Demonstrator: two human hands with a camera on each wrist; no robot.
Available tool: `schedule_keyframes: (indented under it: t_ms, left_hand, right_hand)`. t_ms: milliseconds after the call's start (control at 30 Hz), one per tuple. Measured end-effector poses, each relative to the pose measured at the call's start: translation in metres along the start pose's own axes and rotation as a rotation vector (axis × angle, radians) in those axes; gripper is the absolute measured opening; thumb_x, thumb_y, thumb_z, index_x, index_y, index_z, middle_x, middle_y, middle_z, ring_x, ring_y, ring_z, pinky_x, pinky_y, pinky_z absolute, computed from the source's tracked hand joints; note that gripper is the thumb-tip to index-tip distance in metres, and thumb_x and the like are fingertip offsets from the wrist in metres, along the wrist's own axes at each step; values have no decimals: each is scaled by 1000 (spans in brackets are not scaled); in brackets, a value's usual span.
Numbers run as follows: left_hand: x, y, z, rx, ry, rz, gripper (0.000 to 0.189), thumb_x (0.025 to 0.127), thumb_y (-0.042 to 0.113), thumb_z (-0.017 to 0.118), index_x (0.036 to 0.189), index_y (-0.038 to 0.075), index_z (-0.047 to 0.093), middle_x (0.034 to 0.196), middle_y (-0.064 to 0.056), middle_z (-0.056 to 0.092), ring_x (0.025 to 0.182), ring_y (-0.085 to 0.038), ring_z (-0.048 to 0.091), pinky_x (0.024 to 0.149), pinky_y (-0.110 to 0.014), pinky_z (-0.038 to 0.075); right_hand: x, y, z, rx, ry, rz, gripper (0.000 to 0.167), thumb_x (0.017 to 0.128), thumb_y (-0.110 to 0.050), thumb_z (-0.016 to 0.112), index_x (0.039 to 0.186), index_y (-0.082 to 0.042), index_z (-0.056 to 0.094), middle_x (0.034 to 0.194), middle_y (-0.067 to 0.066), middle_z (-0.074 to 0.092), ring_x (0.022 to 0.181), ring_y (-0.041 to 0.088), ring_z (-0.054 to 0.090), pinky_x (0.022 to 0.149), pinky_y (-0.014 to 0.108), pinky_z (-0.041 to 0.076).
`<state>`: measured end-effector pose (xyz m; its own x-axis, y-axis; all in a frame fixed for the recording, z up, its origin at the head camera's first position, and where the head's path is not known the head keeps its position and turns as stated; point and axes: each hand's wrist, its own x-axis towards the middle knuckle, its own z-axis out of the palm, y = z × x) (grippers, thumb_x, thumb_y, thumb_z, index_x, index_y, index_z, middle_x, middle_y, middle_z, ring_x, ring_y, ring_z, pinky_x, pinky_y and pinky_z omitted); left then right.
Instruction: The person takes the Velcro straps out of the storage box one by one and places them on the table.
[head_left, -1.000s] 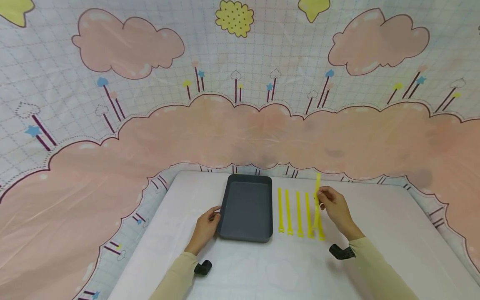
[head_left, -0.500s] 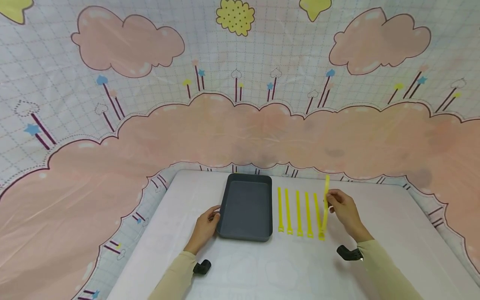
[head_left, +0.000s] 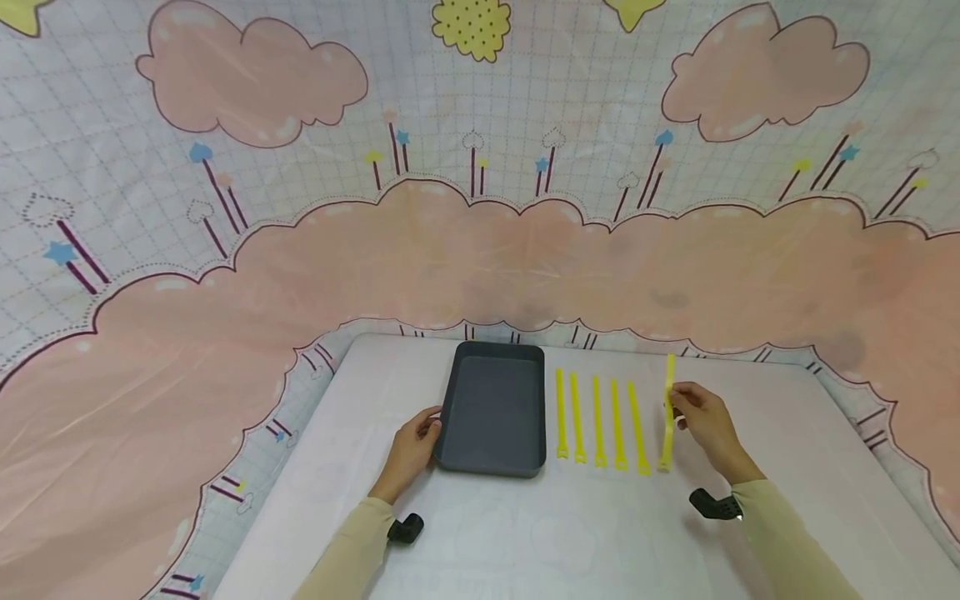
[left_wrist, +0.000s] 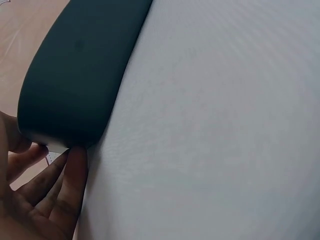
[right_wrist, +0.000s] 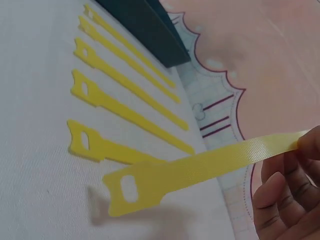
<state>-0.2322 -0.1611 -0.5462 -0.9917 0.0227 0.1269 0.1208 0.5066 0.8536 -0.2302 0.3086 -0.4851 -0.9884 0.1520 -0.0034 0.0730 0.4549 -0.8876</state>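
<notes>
My right hand (head_left: 708, 421) pinches a yellow hook-and-loop cable tie (head_left: 669, 408) between thumb and fingers. In the right wrist view, this cable tie (right_wrist: 210, 167) stretches from the fingertips to its slotted head, which casts a shadow on the table. Several matching cable ties (head_left: 597, 421) lie side by side to the left of that hand, their slotted heads toward me. A dark grey rectangular tray (head_left: 491, 412) stands left of the row. At the tray's left side rests my left hand (head_left: 408, 454); in the left wrist view its fingers (left_wrist: 75, 180) touch the outer wall at a corner.
Everything lies on a white-covered table (head_left: 555, 533). Behind it and down its sides hangs a cloth (head_left: 510, 258) printed with peach clouds. Each wrist carries a black camera (head_left: 716, 504).
My right hand has carried its cable tie rightward, away from the row, and lowered it a little. The left hand and the tray have stayed in place.
</notes>
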Motion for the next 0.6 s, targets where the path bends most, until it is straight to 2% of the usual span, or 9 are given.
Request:
schedule_keyframes:
  t_ms: [200, 433, 600]
  left_hand:
    - [-1, 2, -1, 3, -9, -23, 33, 101, 15, 54, 133, 8, 60, 117, -16, 70, 110, -32, 66, 93, -48, 52]
    - [-5, 3, -2, 34, 18, 82, 32, 101, 15, 51, 129, 2, 61, 110, -19, 70, 101, -32, 68, 83, -46, 55]
    - [-3, 5, -1, 2, 0, 4, 32, 101, 14, 53, 131, 6, 61, 116, -18, 69, 108, -34, 66, 92, -49, 52]
  right_hand:
    - [2, 2, -2, -22, -38, 76, 43, 105, -29, 46, 131, 5, 51, 92, -6, 64, 78, 1, 58, 67, 24, 53]
    - [9, 10, 1, -47, -78, 142, 45, 105, -30, 45, 133, 5, 49, 102, 5, 64, 83, 5, 58, 69, 24, 52]
    - [17, 20, 3, -79, -103, 182, 47, 105, -31, 43, 136, 4, 47, 115, 16, 62, 92, 13, 58, 71, 24, 51]
